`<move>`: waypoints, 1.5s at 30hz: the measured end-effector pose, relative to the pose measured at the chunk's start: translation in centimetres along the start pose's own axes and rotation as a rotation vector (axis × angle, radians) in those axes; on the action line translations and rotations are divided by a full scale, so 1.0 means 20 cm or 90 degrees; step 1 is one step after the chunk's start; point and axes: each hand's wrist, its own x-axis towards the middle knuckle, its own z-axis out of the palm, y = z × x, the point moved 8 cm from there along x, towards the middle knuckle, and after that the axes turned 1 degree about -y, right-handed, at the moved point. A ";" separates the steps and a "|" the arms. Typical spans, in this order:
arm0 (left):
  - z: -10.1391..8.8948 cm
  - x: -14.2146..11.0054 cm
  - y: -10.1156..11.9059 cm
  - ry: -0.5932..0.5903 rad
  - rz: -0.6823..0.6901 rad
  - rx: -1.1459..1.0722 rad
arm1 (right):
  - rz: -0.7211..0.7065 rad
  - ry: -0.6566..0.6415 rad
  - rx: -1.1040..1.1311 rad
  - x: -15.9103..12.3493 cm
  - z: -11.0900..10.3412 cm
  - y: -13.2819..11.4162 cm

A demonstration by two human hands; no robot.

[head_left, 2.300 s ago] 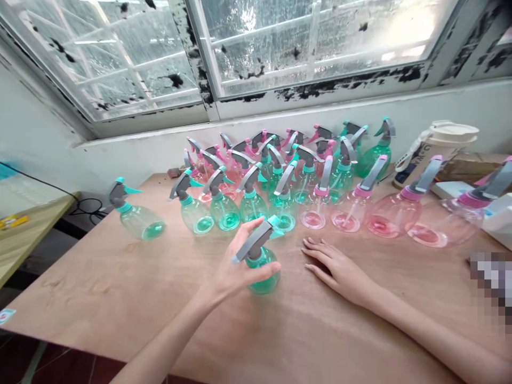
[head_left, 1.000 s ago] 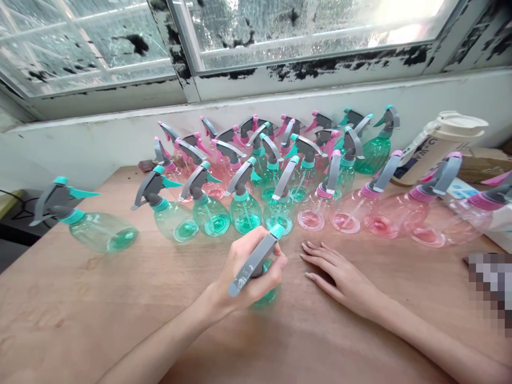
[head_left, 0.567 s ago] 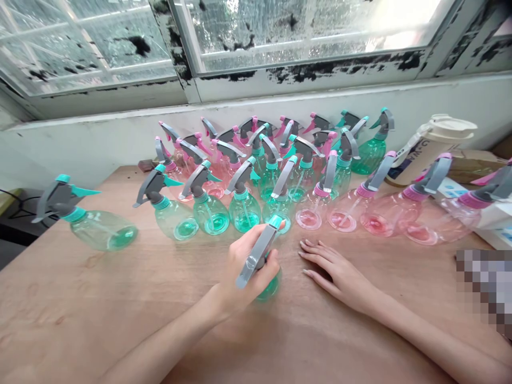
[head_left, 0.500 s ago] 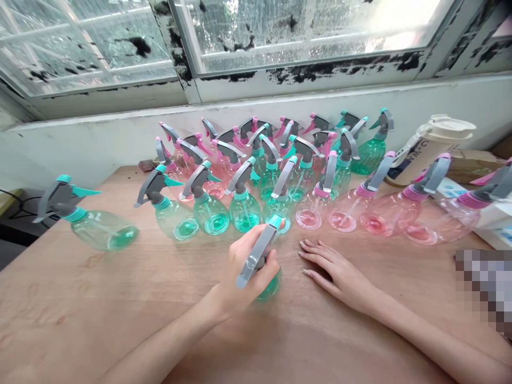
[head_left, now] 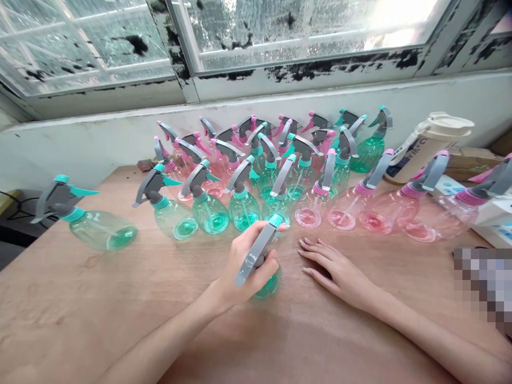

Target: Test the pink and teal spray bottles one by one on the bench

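Note:
My left hand [head_left: 246,261] is wrapped round the neck of a green spray bottle [head_left: 269,287], just under its grey and teal spray head. The bottle stands on the wooden table [head_left: 120,314], and most of its body is hidden by the fingers. Flat on the tabletop to the right lies my right hand [head_left: 336,269], fingers stretched out, holding nothing. Beyond the hands runs a front row of green spray bottles [head_left: 212,213] and pink spray bottles [head_left: 308,210]. One more green spray bottle [head_left: 104,229] stands apart at the far left.
Behind the front row, several more pink and green bottles [head_left: 370,152] crowd against the wall [head_left: 100,130] below a window. A cream tumbler [head_left: 430,138] stands at the back right, near a cardboard box [head_left: 468,165]. A pixelated patch [head_left: 484,277] covers something at the right edge.
The view has shifted very slightly. My left hand keeps its hold on the green spray bottle in the same place, and my right hand rests as before.

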 end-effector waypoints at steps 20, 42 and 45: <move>0.00 -0.01 0.03 0.025 -0.013 0.046 | -0.005 0.009 0.004 0.00 -0.01 0.00; 0.01 -0.03 -0.01 0.053 -0.015 -0.007 | -0.006 0.012 0.000 0.00 -0.01 -0.01; 0.01 -0.03 -0.01 0.049 -0.014 -0.013 | -0.005 0.004 -0.006 0.00 -0.01 -0.01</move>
